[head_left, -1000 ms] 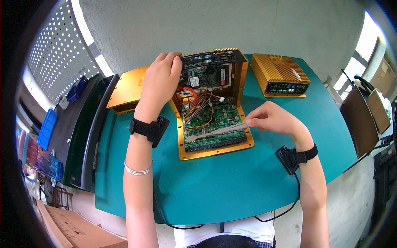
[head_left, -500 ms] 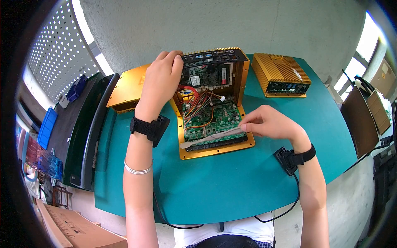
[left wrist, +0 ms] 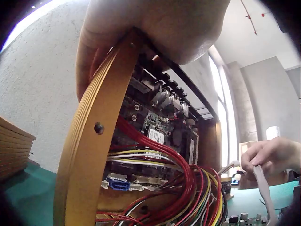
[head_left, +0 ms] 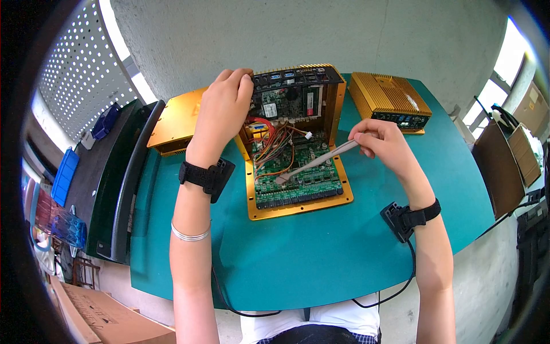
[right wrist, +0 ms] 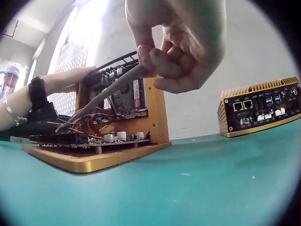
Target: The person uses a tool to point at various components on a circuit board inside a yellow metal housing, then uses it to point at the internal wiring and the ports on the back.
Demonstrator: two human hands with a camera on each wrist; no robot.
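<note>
An opened gold computer case (head_left: 339, 114) has its upper half standing upright behind a flat gold base that bears a green circuit board (head_left: 315, 184). My left hand (head_left: 224, 109) grips the upright half at its top left corner, fingers over the edge. Between thumb and fingers, my right hand (head_left: 379, 143) pinches a slim grey stick (head_left: 321, 159) with a broader rounded end. That end lies over the left middle of the board, close to the wires. A bundle of coloured wires (left wrist: 188, 188) runs between the two halves. In the right wrist view the stick slants down to the board.
Another finned gold case (head_left: 392, 100) stands at the table's back right. At the back left sits a gold box (head_left: 175, 123), partly behind my left arm. A dark bench (head_left: 114, 172) borders the green table (head_left: 298, 258) on the left. Cables hang from both wrist straps.
My right hand has risen and moved toward the back right. The stick's broad end has gone from the board's front left edge to nearer its middle. My left hand keeps its hold.
</note>
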